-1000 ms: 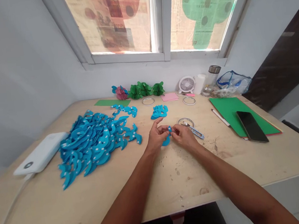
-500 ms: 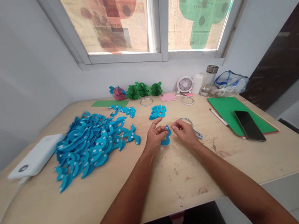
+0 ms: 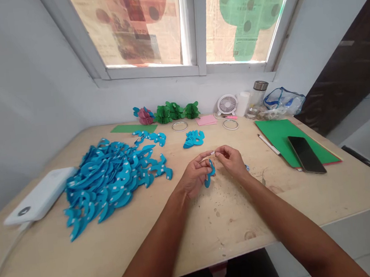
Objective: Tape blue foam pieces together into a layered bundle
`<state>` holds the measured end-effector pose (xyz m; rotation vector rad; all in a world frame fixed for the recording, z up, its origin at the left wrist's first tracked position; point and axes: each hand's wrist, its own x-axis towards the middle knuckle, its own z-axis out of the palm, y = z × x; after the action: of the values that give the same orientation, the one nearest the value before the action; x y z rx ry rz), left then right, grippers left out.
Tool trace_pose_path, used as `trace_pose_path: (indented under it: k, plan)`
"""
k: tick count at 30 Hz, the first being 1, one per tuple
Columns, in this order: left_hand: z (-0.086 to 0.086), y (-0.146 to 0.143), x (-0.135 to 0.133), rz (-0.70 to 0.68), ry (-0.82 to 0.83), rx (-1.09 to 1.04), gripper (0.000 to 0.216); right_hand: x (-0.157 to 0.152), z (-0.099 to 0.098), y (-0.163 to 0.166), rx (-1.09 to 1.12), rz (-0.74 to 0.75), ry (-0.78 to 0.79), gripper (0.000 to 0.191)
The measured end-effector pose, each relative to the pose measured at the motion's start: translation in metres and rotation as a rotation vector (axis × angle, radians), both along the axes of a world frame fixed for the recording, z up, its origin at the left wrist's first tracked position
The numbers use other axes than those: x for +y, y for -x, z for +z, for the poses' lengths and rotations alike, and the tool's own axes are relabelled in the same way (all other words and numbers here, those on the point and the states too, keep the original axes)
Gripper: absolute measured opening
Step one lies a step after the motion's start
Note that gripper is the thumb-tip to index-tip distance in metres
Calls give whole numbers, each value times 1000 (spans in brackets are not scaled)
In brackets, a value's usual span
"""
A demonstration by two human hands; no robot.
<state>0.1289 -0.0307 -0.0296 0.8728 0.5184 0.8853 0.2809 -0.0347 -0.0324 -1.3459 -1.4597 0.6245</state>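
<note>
Between thumb and fingers of my left hand [image 3: 193, 178] is a curved blue paper cutout [image 3: 208, 181], held above the table with its lower end hanging down. My left index finger stretches to the right, its tip at a small white piece [image 3: 212, 152] that looks like tape or its backing. The fingers of my right hand [image 3: 232, 161] pinch that white piece. Left of my hands lies a large heap of blue paper cutouts [image 3: 109, 177], many bearing white squares. A smaller stack of blue cutouts [image 3: 194, 139] sits just beyond my left hand.
A white power bank [image 3: 42, 195] with a cable lies at the left. Tape rolls [image 3: 230, 125], pink paper [image 3: 206, 120], green paper ornaments [image 3: 175, 110], a fan [image 3: 227, 104] and a bottle [image 3: 257, 100] stand behind. On the right are a pen [image 3: 269, 144], green sheets [image 3: 275, 137] and a phone [image 3: 306, 154].
My left index finger has straightened toward my right fingertips, where a white piece now shows. The blue cutout has turned in my left hand. My right hand now covers the nearby ring and most of the cutter.
</note>
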Motion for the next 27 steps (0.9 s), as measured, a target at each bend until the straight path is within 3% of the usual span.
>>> trace_pose_path:
  k: [7, 13, 18, 20, 24, 27]
  plan:
    - [0, -1, 0, -10, 0, 12, 57, -1, 2, 1, -62, -43, 13, 14]
    - [-1, -3, -2, -37, -19, 103, 67, -3, 3, -1, -288, -192, -24, 12]
    - [-1, -3, -1, 74, -6, 117, 74, 3, 0, -13, -315, -329, -19, 12]
    - [-2, -3, 2, 129, -18, 119, 79, 5, 0, -16, -202, -281, 8, 13]
    - [-8, -4, 9, 309, -48, 192, 86, 4, 0, -11, 60, 0, 77, 18]
    - [-12, -5, 11, 457, -58, 230, 84, 3, 0, -4, 107, 130, 85, 19]
